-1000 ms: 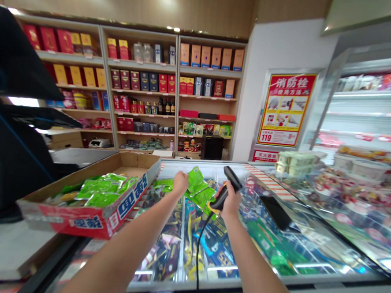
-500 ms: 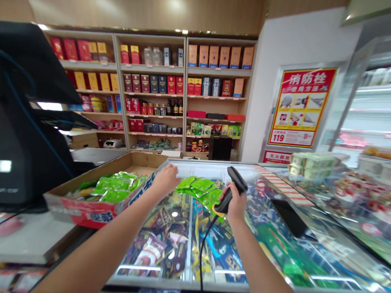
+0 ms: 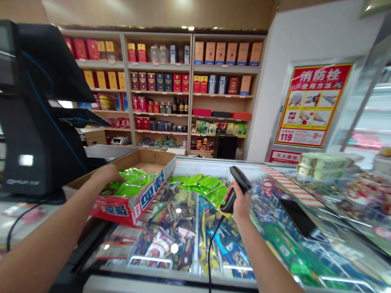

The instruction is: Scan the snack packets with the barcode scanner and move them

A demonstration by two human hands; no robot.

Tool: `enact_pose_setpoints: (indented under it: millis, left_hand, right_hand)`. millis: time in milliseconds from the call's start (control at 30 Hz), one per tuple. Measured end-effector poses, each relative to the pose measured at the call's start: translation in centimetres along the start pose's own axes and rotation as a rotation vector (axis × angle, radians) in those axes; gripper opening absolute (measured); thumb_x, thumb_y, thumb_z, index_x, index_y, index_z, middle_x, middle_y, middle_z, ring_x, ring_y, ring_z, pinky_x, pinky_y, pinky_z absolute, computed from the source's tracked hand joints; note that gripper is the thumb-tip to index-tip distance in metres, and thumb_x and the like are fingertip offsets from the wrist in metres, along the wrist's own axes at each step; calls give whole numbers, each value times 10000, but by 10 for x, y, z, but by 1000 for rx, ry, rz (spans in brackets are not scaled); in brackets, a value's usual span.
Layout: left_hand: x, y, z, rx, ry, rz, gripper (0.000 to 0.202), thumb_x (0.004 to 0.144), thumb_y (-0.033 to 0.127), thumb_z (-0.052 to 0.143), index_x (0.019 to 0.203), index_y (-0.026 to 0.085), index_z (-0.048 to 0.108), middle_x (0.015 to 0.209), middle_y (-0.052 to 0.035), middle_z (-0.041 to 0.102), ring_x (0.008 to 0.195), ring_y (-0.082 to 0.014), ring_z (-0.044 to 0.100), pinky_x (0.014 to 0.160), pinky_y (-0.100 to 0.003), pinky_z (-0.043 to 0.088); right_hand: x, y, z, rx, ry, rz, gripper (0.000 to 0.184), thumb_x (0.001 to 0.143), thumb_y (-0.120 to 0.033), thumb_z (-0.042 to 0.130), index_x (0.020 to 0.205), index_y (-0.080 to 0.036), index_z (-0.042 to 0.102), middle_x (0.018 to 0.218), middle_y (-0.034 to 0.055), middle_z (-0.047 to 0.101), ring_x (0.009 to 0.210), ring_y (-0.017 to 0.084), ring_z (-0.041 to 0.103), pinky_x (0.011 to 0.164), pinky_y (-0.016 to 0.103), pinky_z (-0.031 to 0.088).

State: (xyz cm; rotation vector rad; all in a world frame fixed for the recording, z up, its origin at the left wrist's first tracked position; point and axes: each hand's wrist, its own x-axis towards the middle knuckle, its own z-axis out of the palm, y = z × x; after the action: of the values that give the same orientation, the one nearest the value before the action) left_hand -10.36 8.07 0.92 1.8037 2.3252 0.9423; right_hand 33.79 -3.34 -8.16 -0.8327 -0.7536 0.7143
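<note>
My right hand [image 3: 242,206] grips a black handheld barcode scanner [image 3: 240,178] by its handle, its head pointing up and away from me. A black cord [image 3: 209,253] runs from the scanner toward the near edge. Beside the scanner, a row of shiny green packets [image 3: 200,182] lies overlapping on the glass freezer top [image 3: 184,165]. My left hand [image 3: 105,177] reaches over the near left side of an open cardboard box [image 3: 149,196]. More green packets [image 3: 133,182] fill that box, right by my fingers. Those fingertips are blurred and partly hidden, so their grip is unclear.
A black checkout terminal [image 3: 47,124] stands left of the box. To the right, a dark phone [image 3: 299,218] lies on the glass, with stacked egg cartons [image 3: 323,163] behind it. Shelves of boxed goods [image 3: 159,82] line the back wall.
My left hand has moved left, from beside the box's right side to its left part. The view has turned slightly left. My right hand still holds the scanner in nearly the same place.
</note>
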Motion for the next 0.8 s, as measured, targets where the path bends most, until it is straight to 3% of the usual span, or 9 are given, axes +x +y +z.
enact_pose_setpoints:
  millis: [67, 133, 200, 333, 433, 533, 633, 733, 800]
  left_hand:
    - [-7, 11, -3, 237, -193, 9, 409, 652, 260, 771, 418, 175, 447, 422, -20, 489, 683, -221, 615, 657, -263, 399]
    - [-12, 20, -8, 345, -246, 65, 303, 686, 285, 730, 497, 168, 525, 602, -79, 635, 758, -238, 644, 662, -265, 406]
    - [-18, 29, -15, 324, -148, 90, 179, 724, 301, 686, 672, 143, 620, 803, -137, 705, 827, -261, 657, 681, -279, 421]
    - [-39, 54, -27, 122, 238, 91, 362, 807, 364, 604, 1072, 118, 604, 975, -169, 703, 884, -281, 650, 745, -326, 452]
    - [-62, 83, -19, -163, 404, 179, 334, 787, 389, 622, 1015, 145, 616, 854, -83, 688, 791, -221, 626, 737, -297, 448]
    - [-86, 113, 21, -489, 284, 266, 267, 705, 420, 672, 737, 166, 597, 598, 11, 559, 593, -154, 527, 596, -251, 394]
    - [-108, 132, 84, -855, 42, 245, 303, 623, 416, 720, 610, 174, 538, 488, 49, 443, 509, -117, 457, 512, -225, 333]
    - [-125, 136, 141, -1133, -163, 130, 354, 523, 401, 792, 594, 168, 534, 461, 62, 420, 473, -104, 446, 472, -212, 320]
    - [-131, 131, 164, -1221, -225, 73, 376, 480, 384, 819, 596, 163, 538, 457, 69, 424, 459, -96, 447, 459, -206, 328]
  right_hand:
    - [0, 1, 0, -7, 13, 0, 357, 701, -536, 703, 733, -202, 584, 447, -26, 553, 360, 167, 522, 374, 288, 399]
    - [1, 1, 0, -2, 19, 7, 371, 691, -543, 706, 722, -198, 574, 452, -28, 555, 363, 166, 528, 377, 285, 400]
    - [1, 2, 0, 5, 18, 14, 370, 690, -541, 704, 716, -198, 567, 464, -26, 563, 380, 169, 545, 386, 282, 406]
    - [0, 4, 1, -11, -1, 22, 343, 703, -525, 691, 723, -204, 574, 481, -21, 570, 410, 177, 568, 398, 282, 410]
    - [0, 6, 1, -44, -29, 35, 335, 718, -525, 679, 732, -203, 584, 493, -19, 573, 386, 165, 542, 384, 280, 392]
    - [-1, 7, 1, -62, -61, 34, 338, 722, -526, 681, 724, -203, 584, 487, -22, 567, 356, 145, 503, 382, 277, 395]
    - [-3, 7, 0, -72, -90, 29, 344, 729, -529, 679, 712, -200, 579, 484, -20, 564, 362, 139, 501, 384, 268, 402]
    - [-5, 3, 0, -86, -141, 19, 353, 737, -534, 670, 721, -193, 582, 508, -18, 575, 369, 130, 504, 385, 260, 405]
    - [-6, -2, 0, -114, -215, 31, 358, 734, -531, 673, 718, -185, 583, 512, -18, 573, 370, 127, 510, 386, 254, 405]
